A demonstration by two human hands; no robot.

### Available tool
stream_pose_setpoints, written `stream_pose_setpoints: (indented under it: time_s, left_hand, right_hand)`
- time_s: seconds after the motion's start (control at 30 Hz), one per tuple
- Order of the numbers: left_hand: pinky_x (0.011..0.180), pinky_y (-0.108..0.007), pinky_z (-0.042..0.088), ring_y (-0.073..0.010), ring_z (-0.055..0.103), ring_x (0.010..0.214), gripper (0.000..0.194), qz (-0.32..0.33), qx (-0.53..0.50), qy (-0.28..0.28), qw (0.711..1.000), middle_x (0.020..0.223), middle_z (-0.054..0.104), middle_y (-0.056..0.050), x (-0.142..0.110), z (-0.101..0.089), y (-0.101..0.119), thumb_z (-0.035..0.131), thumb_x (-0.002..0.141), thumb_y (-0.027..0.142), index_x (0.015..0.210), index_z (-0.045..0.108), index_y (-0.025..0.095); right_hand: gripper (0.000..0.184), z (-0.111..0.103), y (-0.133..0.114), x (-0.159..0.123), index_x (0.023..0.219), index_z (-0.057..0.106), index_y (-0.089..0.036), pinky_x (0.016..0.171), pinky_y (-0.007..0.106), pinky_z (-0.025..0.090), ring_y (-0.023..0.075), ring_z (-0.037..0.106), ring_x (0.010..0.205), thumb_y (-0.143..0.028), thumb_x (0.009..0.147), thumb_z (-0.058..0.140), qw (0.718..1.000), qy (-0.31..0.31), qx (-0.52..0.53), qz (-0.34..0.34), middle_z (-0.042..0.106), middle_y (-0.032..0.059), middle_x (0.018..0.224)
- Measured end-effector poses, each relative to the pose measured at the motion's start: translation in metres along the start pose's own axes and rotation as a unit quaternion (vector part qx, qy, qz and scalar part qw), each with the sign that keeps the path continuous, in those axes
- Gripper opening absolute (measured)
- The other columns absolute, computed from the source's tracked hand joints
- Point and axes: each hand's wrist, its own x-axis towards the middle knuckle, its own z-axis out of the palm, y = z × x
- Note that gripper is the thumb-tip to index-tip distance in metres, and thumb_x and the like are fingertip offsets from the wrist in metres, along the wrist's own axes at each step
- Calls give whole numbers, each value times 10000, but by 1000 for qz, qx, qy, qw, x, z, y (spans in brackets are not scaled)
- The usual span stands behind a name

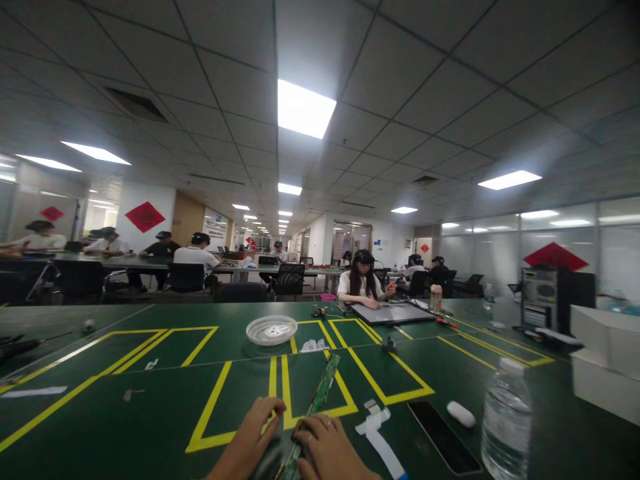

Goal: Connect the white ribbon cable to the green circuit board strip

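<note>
A long, narrow green circuit board [325,387] slants across the green table, its far end pointing up and to the right. My right hand [327,445] is over its nearer part, with bent fingers wrapped across the strip and hiding some of it. To the left of the board is my left hand [257,430]; its fingers are curved and the thumb stands apart from them, with nothing visible between. The near end of the board shows below my right hand, at the lower edge of the view.
A white plastic basket [271,331] sits ahead. Right of my hands are a white ribbon cable [381,443], a phone [444,437], a white case [461,414] and a water bottle [507,420]. Across the table, a person [364,283] works at a flat dark panel [393,312].
</note>
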Motion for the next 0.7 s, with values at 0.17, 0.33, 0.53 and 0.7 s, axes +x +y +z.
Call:
stream_pose_setpoints:
  time_s: [0.17, 0.33, 0.53, 0.7]
  left_hand:
    - [1017, -396, 412, -229, 549, 1104, 339, 10, 26, -21, 999, 1141, 642, -71, 0, 2, -4, 416, 920, 391, 1151, 620, 250]
    - [1040, -439, 388, -255, 452, 1256, 401, 31, 99, -99, 990, 1356, 544, -14, -5, -1, 8, 447, 917, 426, 1310, 517, 385]
    - [1046, -443, 365, -253, 427, 1274, 400, 46, 139, -139, 979, 1400, 508, 12, -4, 4, 1, 368, 952, 429, 1340, 465, 432]
    - [995, -455, 384, -279, 447, 1239, 432, 27, 178, -186, 966, 1383, 525, -11, 4, 8, -6, 305, 946, 500, 1325, 493, 418]
  right_hand:
    - [327, 38, 4, 9, 1071, 591, -271, 823, 316, 419, 198, 575, 923, -508, 846, 574, 993, 0, -84, -82, 668, -1, 1008]
    - [294, 48, 3, 15, 996, 591, -277, 738, 292, 422, 189, 580, 877, -526, 842, 578, 979, 101, -144, -101, 669, -17, 961]
    - [293, 64, -4, 26, 760, 568, -224, 592, 241, 381, 136, 567, 617, -432, 935, 460, 962, 145, -180, -143, 629, -24, 634]
    - [163, 20, 3, 18, 824, 609, -235, 675, 227, 397, 127, 591, 693, -363, 880, 525, 978, 103, -107, -144, 678, -31, 765]
